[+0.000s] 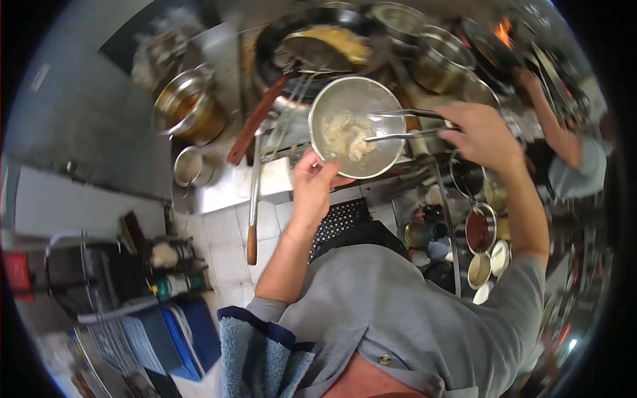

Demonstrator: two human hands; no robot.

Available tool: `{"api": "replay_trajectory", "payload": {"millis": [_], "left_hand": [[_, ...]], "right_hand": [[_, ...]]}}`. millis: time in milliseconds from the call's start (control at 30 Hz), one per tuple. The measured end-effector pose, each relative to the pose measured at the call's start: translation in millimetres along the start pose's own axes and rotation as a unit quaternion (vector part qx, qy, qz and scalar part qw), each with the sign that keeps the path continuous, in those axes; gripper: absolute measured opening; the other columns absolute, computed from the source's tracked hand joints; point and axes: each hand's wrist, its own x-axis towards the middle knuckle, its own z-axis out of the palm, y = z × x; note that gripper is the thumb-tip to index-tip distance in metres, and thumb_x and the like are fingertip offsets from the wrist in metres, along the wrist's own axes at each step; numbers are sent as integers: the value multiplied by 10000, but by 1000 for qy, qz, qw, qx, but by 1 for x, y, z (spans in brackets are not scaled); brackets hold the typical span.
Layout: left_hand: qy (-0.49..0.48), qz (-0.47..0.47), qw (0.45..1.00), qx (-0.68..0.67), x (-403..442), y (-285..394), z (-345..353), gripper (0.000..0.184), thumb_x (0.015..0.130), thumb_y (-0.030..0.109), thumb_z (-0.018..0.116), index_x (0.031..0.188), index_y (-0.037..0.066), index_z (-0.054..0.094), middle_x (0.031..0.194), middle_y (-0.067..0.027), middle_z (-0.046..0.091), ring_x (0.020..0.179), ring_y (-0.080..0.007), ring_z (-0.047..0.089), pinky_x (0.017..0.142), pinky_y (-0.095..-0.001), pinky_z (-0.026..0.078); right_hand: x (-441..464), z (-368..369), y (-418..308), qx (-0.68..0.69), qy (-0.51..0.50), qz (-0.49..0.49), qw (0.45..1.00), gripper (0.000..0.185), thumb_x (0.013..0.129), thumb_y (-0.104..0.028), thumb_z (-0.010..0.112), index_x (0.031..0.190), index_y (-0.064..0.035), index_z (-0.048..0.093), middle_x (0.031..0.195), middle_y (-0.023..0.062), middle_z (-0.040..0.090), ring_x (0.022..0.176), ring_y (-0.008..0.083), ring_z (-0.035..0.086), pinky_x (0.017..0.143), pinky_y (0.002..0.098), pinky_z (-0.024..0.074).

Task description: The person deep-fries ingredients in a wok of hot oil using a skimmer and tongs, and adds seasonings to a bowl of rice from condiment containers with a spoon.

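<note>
My left hand [317, 181] grips the near rim of a round metal bowl [335, 113], its thumb over the edge. Inside the bowl lie pale, wet-looking pieces of food [359, 145] that I cannot identify for certain. From the right, my right hand [479, 131] is closed around metal tongs [411, 134]. The tongs' two arms reach over the rim, apart from each other, and the lower tip touches or nearly touches the pale food. Just behind the bowl sits a large black wok [267, 50] with yellow food or oil in it and a dark ladle-like utensil across it.
Left of the wok stand a metal pot of brown liquid [194, 106] and a smaller metal cup [192, 166]. Long wooden handles [249, 136] jut over the counter edge. At right, a co-worker's arm [554, 119] holds a pan near a flame [504, 32]. Sauce containers [480, 229] line the right side.
</note>
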Motion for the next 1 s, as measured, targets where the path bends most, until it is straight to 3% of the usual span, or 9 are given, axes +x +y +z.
{"api": "replay_trajectory", "payload": {"millis": [67,233,467,500,633,733,767,933,1000], "left_hand": [[-21,0,1000,1,3,-6,12,60,828,-39,523,821,21,523,976,-87,610,882,-202,649,655,-317,608],[-7,-9,1000,4,22,-15,23,113,830,-28,520,924,-21,584,913,-100,644,807,-188,662,636,-319,606],[11,4,999,-32,59,-18,36,75,834,-20,526,896,-21,569,918,-100,632,799,-184,653,630,-321,605],[14,-2,1000,-22,67,-21,33,115,837,-12,513,932,-20,578,945,-115,631,830,-200,650,689,-356,602],[68,-38,995,-69,89,-20,35,94,843,-8,513,930,-18,547,943,-100,610,839,-177,628,704,-352,600],[88,-48,991,-91,95,-23,29,111,843,-2,513,948,-15,544,945,-94,610,839,-167,621,712,-352,597],[93,-52,990,-88,96,-27,24,146,842,-2,506,981,-9,547,956,-87,610,835,-159,617,720,-348,593],[109,-52,990,-78,67,-10,24,176,837,-4,501,1004,3,553,979,-83,613,844,-146,611,699,-332,591],[124,-49,989,-70,57,-8,20,178,839,-3,500,1008,3,553,985,-83,613,858,-147,611,690,-327,592]], "right_hand": [[0,12,-1,-76,-9,24,997,262,745,-184,676,974,-55,674,875,138,657,844,326,623,735,415,495],[11,-13,29,-142,-5,35,989,165,761,-191,647,881,-100,715,765,120,654,796,309,629,701,408,495],[54,-62,71,-69,86,35,993,229,750,-189,645,947,-90,707,763,127,658,749,329,615,695,397,485],[62,-70,79,-75,92,26,993,235,775,-194,640,974,-84,701,722,119,651,693,295,624,673,385,483],[111,-103,123,59,67,134,987,270,815,-211,631,1054,-93,680,743,81,663,666,189,609,648,353,473],[157,-103,158,-30,131,-1,991,254,823,-109,619,1049,2,653,704,121,623,635,150,592,592,313,464],[169,-104,153,-37,88,81,992,265,815,-172,626,1036,-31,669,762,145,650,698,208,629,664,329,484],[247,-17,192,-159,56,130,977,276,771,-289,625,994,-142,694,983,137,675,911,294,642,819,382,504],[266,14,171,-158,-10,225,961,336,774,-186,547,1068,-73,665,1093,168,647,1035,312,620,890,408,489]]}}
